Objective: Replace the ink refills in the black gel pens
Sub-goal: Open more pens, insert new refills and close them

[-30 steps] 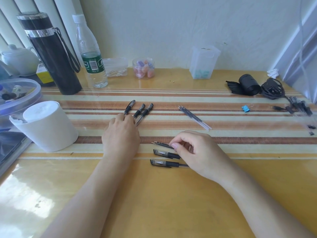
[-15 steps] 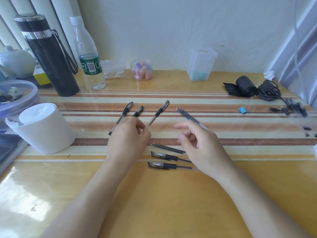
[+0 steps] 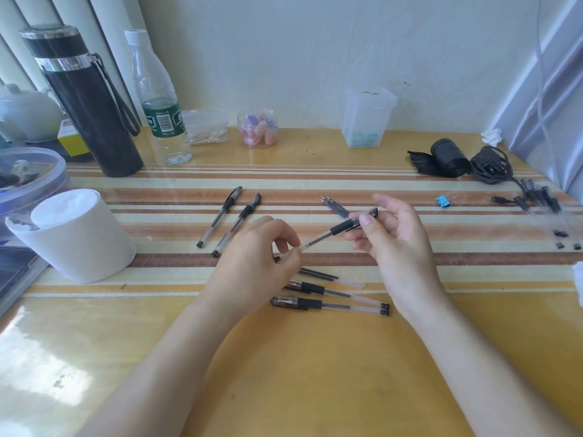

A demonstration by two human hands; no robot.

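A gel pen [image 3: 334,231] spans both grips: the left grip [image 3: 252,263] pinches its barrel end, the right grip [image 3: 400,244] (thumb pressing) holds its cap.

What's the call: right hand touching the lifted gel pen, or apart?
Touching. Head view: the right hand pinches the gel pen at its cap end, thumb laid over the barrel with no gap; the left hand holds the other end.

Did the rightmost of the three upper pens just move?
Yes: the pen is lifted rightward, away from the two lying pens, held in left hand and right hand.
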